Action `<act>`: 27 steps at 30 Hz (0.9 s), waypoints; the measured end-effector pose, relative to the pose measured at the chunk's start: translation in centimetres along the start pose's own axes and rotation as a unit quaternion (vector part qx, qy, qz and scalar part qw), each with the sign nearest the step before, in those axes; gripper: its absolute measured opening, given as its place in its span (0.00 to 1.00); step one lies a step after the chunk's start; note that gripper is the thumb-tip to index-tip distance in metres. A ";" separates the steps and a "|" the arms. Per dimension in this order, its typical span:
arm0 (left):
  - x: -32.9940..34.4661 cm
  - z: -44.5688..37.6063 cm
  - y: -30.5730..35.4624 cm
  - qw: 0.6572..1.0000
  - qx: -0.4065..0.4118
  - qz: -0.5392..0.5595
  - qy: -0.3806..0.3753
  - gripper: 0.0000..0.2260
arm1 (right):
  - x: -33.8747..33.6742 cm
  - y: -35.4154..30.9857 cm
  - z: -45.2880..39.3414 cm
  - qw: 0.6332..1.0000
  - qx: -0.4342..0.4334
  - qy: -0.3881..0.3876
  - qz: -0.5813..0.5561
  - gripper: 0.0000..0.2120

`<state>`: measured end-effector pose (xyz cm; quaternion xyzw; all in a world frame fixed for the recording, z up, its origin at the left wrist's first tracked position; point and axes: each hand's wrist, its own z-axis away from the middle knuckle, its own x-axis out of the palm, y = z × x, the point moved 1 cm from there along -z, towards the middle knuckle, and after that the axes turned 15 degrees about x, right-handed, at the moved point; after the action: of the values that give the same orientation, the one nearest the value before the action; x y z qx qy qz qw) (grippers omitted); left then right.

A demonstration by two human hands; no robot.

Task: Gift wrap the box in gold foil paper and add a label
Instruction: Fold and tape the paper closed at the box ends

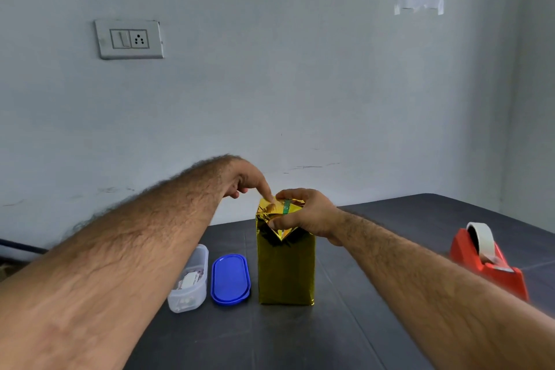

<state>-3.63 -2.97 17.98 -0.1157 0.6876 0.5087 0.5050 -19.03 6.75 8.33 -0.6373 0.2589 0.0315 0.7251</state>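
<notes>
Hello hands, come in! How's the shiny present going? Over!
Left hand pressing one fingertip on top fold. Right hand pinching foil flaps shut. Gold-wrapped box upright, top unsealed. Nothing in the way.

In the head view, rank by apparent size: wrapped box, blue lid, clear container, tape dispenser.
1. Wrapped box
2. Tape dispenser, partly blurred
3-4. Blue lid and clear container look alike; not ranked.

One head-worn wide-angle view looks forward and slightly down across the dark table [390, 324] toward the wall [270, 69] — forearms close, entering from the lower corners.
</notes>
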 end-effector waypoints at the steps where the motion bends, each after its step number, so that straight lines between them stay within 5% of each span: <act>1: 0.4 0.1 0.1 1.000 0.007 0.020 0.002 0.45 | 0.0 0.1 -0.1 1.000 0.001 0.002 -0.002 0.43; 4: 2.0 -0.2 0.8 0.998 0.022 0.055 -0.005 0.43 | 0.0 -0.1 -0.2 1.000 -0.001 0.000 0.001 0.47; 9: 3.9 0.8 0.4 0.992 0.036 0.123 0.001 0.29 | 0.3 -0.6 0.5 1.000 -0.007 -0.010 -0.023 0.37; 13: 4.8 0.4 -1.4 0.981 0.037 0.189 0.015 0.29 | -0.2 -0.7 0.5 0.998 -0.008 -0.039 -0.055 0.64; 17: 3.8 1.2 -3.7 0.948 0.110 0.284 0.094 0.26 | -1.1 -1.2 1.6 0.990 -0.059 -0.056 -0.113 0.70; 22: 4.0 3.7 -6.4 0.909 0.213 0.324 0.155 0.09 | -3.2 -0.3 3.4 0.981 -0.102 0.016 -0.167 0.49; 24: 4.6 4.8 -6.9 0.896 0.254 0.330 0.152 0.12 | -3.7 0.5 3.8 0.978 -0.104 0.015 -0.180 0.37; 27: 5.5 6.0 -7.2 0.882 0.308 0.324 0.148 0.19 | -4.1 1.5 4.8 0.983 -0.097 0.009 -0.155 0.31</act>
<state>2.08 0.60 9.45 0.2011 0.8754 0.3839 0.2142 -21.52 12.73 8.89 -0.7375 0.1589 -0.0619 0.6535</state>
